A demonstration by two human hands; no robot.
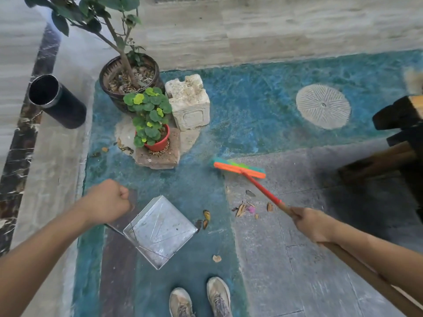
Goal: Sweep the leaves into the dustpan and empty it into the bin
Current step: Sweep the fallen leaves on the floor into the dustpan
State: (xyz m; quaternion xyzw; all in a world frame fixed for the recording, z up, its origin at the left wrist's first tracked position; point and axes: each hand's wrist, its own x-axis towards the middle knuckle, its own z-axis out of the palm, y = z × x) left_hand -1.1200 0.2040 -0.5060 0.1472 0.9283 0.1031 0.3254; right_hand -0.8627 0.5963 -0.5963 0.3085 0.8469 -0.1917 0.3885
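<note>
My right hand [313, 225] grips the wooden handle of a broom whose orange and green head [239, 168] rests on the grey paving, beyond a small pile of dry leaves and a pink petal [243, 209]. Two more leaves [206, 219] lie just off the right corner of the metal dustpan [160, 232], which sits tilted on the teal floor. A single leaf [216, 258] lies near its lower edge. My left hand [105, 202] is a closed fist above the dustpan's left corner, apparently around its mostly hidden handle. The black cylindrical bin [57, 101] stands at far left.
A large potted tree [128, 74], a red pot of green leaves [158, 143] on a brick, and a stone block [190, 101] stand behind the dustpan. A round drain cover [322, 106] lies far right. Dark wooden furniture [402, 138] fills the right edge. My shoes [201, 298] are at the bottom.
</note>
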